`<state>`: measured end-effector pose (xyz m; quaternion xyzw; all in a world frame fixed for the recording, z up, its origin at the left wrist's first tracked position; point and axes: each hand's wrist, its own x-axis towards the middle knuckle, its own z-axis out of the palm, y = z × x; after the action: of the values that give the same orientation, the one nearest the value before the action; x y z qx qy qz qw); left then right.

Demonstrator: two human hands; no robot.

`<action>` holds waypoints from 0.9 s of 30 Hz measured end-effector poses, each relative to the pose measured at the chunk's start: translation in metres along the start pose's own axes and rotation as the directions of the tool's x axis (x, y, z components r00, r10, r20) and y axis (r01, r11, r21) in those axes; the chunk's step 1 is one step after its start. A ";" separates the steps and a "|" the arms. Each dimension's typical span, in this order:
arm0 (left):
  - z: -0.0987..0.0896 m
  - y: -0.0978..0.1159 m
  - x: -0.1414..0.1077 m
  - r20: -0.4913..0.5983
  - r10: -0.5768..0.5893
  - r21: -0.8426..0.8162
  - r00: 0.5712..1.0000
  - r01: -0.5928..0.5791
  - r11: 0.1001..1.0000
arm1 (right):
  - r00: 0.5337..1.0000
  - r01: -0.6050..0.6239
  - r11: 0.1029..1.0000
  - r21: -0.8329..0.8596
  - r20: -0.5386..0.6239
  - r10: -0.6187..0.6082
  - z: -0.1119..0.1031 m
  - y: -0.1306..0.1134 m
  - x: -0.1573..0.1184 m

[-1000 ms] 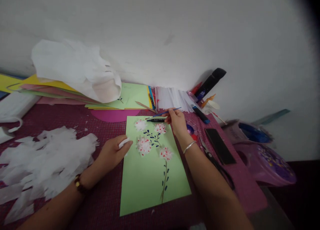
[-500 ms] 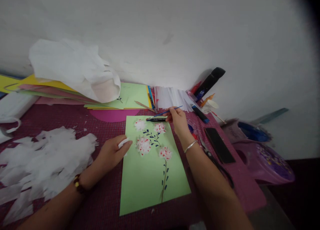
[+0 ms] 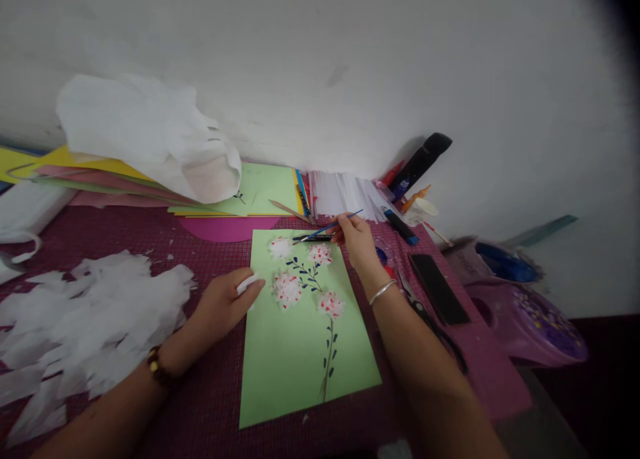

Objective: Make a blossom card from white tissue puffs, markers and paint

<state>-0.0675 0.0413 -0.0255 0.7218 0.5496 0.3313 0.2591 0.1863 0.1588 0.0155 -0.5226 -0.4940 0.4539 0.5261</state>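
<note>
A thin blue paintbrush (image 3: 323,229) is pinched in my right hand (image 3: 353,236), its tip beside the upper left paper flower (image 3: 281,247). That flower is white with only a few red specks. Red dabs cover the other white flowers on the green sheet (image 3: 285,372), among them the larger left one (image 3: 287,290). Dark blue leaves and a brown stem are painted below. My left hand (image 3: 233,299) is closed on a small white folded tissue (image 3: 247,284) at the sheet's left edge. A black marker (image 3: 313,238) lies across the sheet's top.
Torn white tissue (image 3: 100,319) is heaped on the left. Coloured paper (image 3: 270,186) and a pencil (image 3: 287,210) lie behind. To the right are a black phone (image 3: 439,290), scissors (image 3: 430,319), a blue utility knife (image 3: 400,227) and a purple stool (image 3: 540,319).
The brush tip has dropped slightly, from over the black marker toward the upper left flower. My left hand has stayed in place.
</note>
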 end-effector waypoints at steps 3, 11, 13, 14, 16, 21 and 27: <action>-0.001 0.001 0.000 0.003 0.000 -0.001 1.000 0.000 1.000 | 0.999 -0.028 1.000 -0.006 0.016 0.028 0.001 0.002 0.000; 0.000 0.003 0.000 -0.002 0.006 -0.015 1.000 -0.006 1.000 | 0.999 0.002 0.999 0.047 0.054 -0.004 0.002 -0.002 -0.004; -0.001 0.003 0.000 -0.002 0.008 -0.020 1.000 -0.008 1.000 | 0.996 0.006 0.999 0.040 0.090 -0.010 0.004 -0.002 -0.006; -0.001 0.003 0.000 -0.001 0.009 -0.018 1.000 -0.009 1.000 | 0.994 0.008 1.000 0.030 0.106 -0.011 0.005 -0.001 -0.006; -0.001 0.003 0.000 0.006 0.011 -0.007 1.000 -0.011 1.000 | 0.992 0.016 1.000 0.011 0.125 -0.017 0.006 0.000 -0.007; -0.001 0.001 0.000 0.010 0.008 0.017 1.000 -0.008 1.000 | 0.988 0.026 0.999 0.029 0.148 -0.030 0.001 -0.004 -0.006; -0.002 0.003 -0.001 0.010 0.020 0.005 1.000 -0.020 1.000 | 0.988 0.049 0.997 -0.058 0.150 -0.040 -0.001 -0.005 -0.006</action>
<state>-0.0670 0.0398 -0.0219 0.7297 0.5419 0.3289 0.2564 0.1870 0.1529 0.0204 -0.4921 -0.5573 0.4644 0.4813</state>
